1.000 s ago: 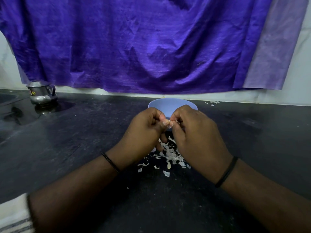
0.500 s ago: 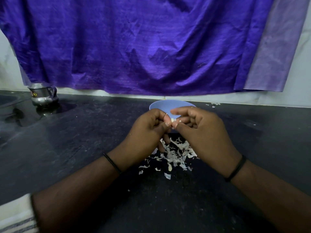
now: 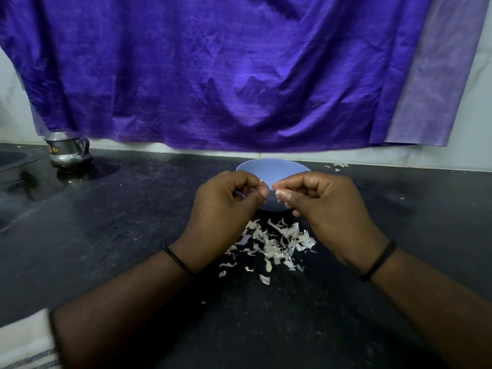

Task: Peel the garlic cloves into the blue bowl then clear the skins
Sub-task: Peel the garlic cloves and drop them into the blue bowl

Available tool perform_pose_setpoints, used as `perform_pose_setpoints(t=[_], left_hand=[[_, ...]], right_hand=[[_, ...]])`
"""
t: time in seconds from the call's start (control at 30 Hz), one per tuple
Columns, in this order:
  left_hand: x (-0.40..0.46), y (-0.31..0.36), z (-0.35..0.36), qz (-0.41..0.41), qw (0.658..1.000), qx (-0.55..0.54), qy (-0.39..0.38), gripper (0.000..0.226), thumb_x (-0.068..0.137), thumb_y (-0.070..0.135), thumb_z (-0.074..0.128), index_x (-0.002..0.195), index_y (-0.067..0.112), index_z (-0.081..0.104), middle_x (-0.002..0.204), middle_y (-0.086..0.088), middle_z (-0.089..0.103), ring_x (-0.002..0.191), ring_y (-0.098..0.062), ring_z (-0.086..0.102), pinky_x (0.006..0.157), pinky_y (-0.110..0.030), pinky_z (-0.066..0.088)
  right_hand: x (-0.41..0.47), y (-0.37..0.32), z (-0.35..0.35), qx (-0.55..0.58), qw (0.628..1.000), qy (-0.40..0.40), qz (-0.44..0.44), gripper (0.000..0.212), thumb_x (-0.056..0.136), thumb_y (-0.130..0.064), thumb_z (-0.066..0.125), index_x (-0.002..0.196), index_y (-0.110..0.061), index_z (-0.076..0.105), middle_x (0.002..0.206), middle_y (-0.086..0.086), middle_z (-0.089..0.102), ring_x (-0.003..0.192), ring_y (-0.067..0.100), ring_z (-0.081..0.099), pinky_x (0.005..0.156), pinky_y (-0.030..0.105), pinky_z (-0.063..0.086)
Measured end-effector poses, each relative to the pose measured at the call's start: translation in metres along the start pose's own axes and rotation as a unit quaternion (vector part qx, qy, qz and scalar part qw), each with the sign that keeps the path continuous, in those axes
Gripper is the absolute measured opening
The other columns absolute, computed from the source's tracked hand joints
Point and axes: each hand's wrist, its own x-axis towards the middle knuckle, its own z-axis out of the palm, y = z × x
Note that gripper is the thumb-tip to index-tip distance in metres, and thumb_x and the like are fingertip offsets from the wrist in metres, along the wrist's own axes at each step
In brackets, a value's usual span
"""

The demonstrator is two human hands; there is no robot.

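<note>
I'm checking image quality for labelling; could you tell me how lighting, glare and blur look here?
Head view: dim, even light; the steel jug mirrors in the glossy black counter; wide-angle bowing toward the edges; garlic skins and both hands sharp; the bottom-left cloth is blurred.

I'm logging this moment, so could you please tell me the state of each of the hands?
Left hand: fingers curled, contents cannot be told.
Right hand: pinching a small pale garlic clove.

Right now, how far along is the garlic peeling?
Well into it: a pile of skins lies on the black counter before the blue bowl. In hand: the right hand pinches a garlic clove; the left hand holds a skin scrap. The bowl's contents are hidden. Skins remain uncleared.
</note>
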Motion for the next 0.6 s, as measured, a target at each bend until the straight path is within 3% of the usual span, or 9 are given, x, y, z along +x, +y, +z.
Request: perform_pose_setpoints(t=[0.1, 0.17, 0.27, 0.47, 0.6], left_hand=[[0.0006, 0.0009, -0.0014, 0.016, 0.998, 0.056, 0.017, 0.013, 0.087, 0.027, 0.073, 0.075, 0.022, 0.072, 0.081, 0.008, 0.064, 0.069, -0.007, 0.059, 0.065, -0.019, 0.046], [0.0001, 0.0041, -0.0005, 0.008, 1.000, -0.002, -0.008, 0.002, 0.087, 0.020, 0.073, 0.085, 0.021, 0.073, 0.079, 0.009, 0.065, 0.060, -0.011, 0.058, 0.060, -0.024, 0.048], [-0.0028, 0.0071, 0.0012, 0.006, 0.997, -0.058, -0.043, 0.006, 0.087, 0.013, 0.074, 0.090, 0.018, 0.075, 0.066, 0.013, 0.064, 0.049, -0.010, 0.054, 0.048, -0.022, 0.046], [-0.0043, 0.0082, 0.0020, 0.038, 0.999, -0.035, -0.006, 0.004, 0.085, 0.010, 0.075, 0.083, 0.013, 0.077, 0.057, 0.019, 0.062, 0.043, -0.004, 0.052, 0.045, -0.021, 0.045], [-0.0054, 0.0092, 0.0004, 0.079, 0.997, 0.014, 0.014, 0.008, 0.084, 0.012, 0.076, 0.078, 0.016, 0.079, 0.063, 0.015, 0.065, 0.048, -0.001, 0.056, 0.049, -0.021, 0.046]], right_hand=[[0.0007, -0.0015, -0.0010, -0.005, 1.000, 0.003, -0.006, 0.015, 0.087, -0.007, 0.074, 0.092, -0.021, 0.078, 0.088, -0.009, 0.077, 0.080, 0.003, 0.069, 0.071, 0.020, 0.050], [0.0000, -0.0025, -0.0013, 0.008, 1.000, 0.007, 0.001, 0.015, 0.084, -0.006, 0.075, 0.090, -0.019, 0.077, 0.085, -0.005, 0.076, 0.077, 0.004, 0.068, 0.069, 0.020, 0.052], [-0.0005, -0.0034, -0.0024, 0.022, 1.000, 0.019, 0.006, 0.008, 0.082, -0.010, 0.078, 0.085, -0.017, 0.075, 0.079, 0.000, 0.076, 0.071, 0.010, 0.068, 0.064, 0.022, 0.053], [-0.0005, -0.0052, 0.0007, 0.026, 1.000, 0.003, -0.011, 0.009, 0.083, -0.008, 0.077, 0.088, -0.015, 0.078, 0.081, -0.004, 0.077, 0.070, 0.003, 0.069, 0.062, 0.014, 0.049], [-0.0037, -0.0072, 0.0035, 0.015, 0.999, 0.011, -0.029, 0.011, 0.083, -0.006, 0.077, 0.090, -0.014, 0.079, 0.081, -0.007, 0.077, 0.068, -0.002, 0.069, 0.061, 0.009, 0.048]])
